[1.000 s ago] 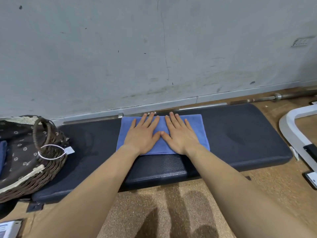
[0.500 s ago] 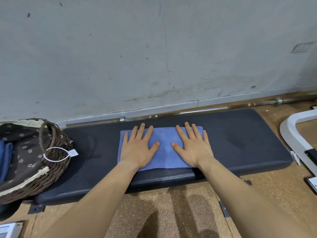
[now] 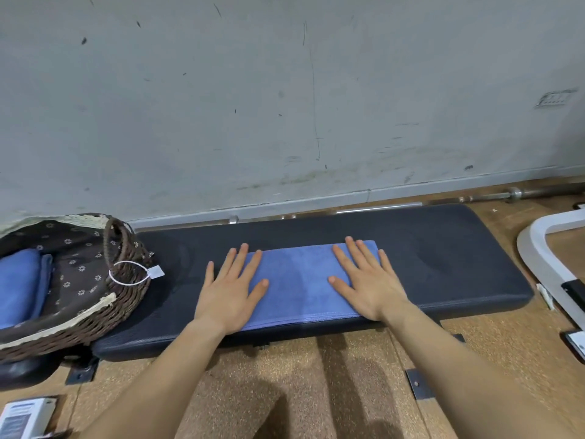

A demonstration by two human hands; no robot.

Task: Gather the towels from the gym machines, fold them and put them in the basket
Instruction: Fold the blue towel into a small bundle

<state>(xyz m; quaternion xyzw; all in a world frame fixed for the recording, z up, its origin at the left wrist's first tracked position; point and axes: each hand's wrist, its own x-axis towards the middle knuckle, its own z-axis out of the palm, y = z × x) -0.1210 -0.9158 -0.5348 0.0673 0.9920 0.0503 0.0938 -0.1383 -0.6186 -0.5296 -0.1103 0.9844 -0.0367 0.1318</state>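
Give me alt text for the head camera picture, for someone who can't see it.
Two bare hands, the left hand and the right hand, press flat on a folded blue towel lying on a dark padded bench by a grey wall. At the left, a wicker basket already holds another blue towel.

Left hand (image 3: 228,293), right hand (image 3: 370,280) flat on blue towel (image 3: 297,280), dark bench pad (image 3: 443,264).
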